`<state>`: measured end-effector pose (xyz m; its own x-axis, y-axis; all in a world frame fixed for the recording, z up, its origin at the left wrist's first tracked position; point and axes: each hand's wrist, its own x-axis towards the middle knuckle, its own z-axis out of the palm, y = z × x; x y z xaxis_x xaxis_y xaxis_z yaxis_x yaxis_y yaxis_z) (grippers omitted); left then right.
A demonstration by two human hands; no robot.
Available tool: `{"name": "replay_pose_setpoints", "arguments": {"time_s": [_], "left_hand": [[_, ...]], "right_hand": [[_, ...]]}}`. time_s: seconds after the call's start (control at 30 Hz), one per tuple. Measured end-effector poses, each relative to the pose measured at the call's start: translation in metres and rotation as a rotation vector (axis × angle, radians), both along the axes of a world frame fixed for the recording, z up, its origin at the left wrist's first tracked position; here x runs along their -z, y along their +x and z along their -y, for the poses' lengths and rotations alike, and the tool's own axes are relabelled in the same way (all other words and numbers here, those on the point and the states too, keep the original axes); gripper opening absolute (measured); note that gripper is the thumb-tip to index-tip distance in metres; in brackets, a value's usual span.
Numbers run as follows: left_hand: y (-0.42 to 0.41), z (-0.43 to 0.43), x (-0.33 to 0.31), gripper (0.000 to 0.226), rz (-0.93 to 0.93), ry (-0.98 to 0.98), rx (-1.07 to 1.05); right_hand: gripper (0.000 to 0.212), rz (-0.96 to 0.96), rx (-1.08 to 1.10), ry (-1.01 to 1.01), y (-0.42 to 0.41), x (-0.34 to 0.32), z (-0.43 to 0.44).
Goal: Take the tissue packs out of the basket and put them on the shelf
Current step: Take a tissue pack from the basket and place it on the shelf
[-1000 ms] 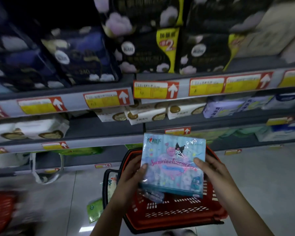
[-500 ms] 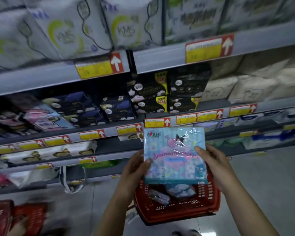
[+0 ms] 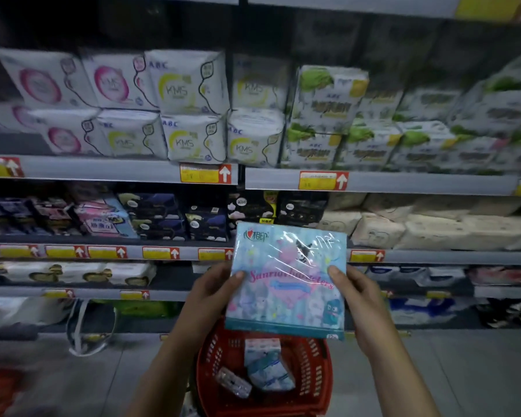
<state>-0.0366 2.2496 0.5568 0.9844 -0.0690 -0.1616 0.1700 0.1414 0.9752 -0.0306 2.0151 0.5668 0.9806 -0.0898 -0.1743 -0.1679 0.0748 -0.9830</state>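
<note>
Both hands, left hand [image 3: 212, 291] and right hand [image 3: 358, 296], clamp the flat blue plastic-wrapped tissue pack [image 3: 286, 281] by its sides, above the red plastic basket [image 3: 316, 374] at 6 o'clock. It is not yet on the grey metal shelf [image 3: 433, 256]; smaller packs [image 3: 268, 371] remain inside.

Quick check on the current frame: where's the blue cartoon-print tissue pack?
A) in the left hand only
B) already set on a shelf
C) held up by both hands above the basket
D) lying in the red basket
C: the left hand and right hand each grip a side edge of the blue tissue pack, raised in front of the shelves over the red basket, where smaller packs remain.
</note>
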Motion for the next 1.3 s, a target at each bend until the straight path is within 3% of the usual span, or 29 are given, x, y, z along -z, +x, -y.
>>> {"name": "replay_pose_setpoints", "arguments": {"time_s": [0.07,0.4,0.57,0.77,1.03,1.3], "left_hand": [[-0.007,0.005,-0.012,0.03,0.052,0.015,-0.035],[-0.035,0.024,-0.071,0.022,0.16,0.047,-0.109],[-0.04,0.025,-0.099,0.038,0.144,0.039,-0.133],[-0.04,0.025,-0.13,0.024,0.181,0.024,-0.132],[-0.044,0.032,-0.14,0.041,0.21,-0.001,-0.118],[-0.048,0.034,-0.141,0.029,0.211,0.011,-0.131]], "right_hand": [[0.013,0.007,0.015,-0.009,-0.005,-0.015,0.002],[0.013,0.101,0.034,-0.017,-0.032,-0.086,0.011],[0.02,0.167,0.017,-0.058,-0.036,-0.114,0.012],[0.024,0.21,0.0,-0.048,-0.034,-0.14,0.014],[0.024,0.255,-0.023,-0.08,-0.037,-0.155,0.021],[0.016,0.245,-0.03,0.009,-0.038,-0.156,0.02]]}}
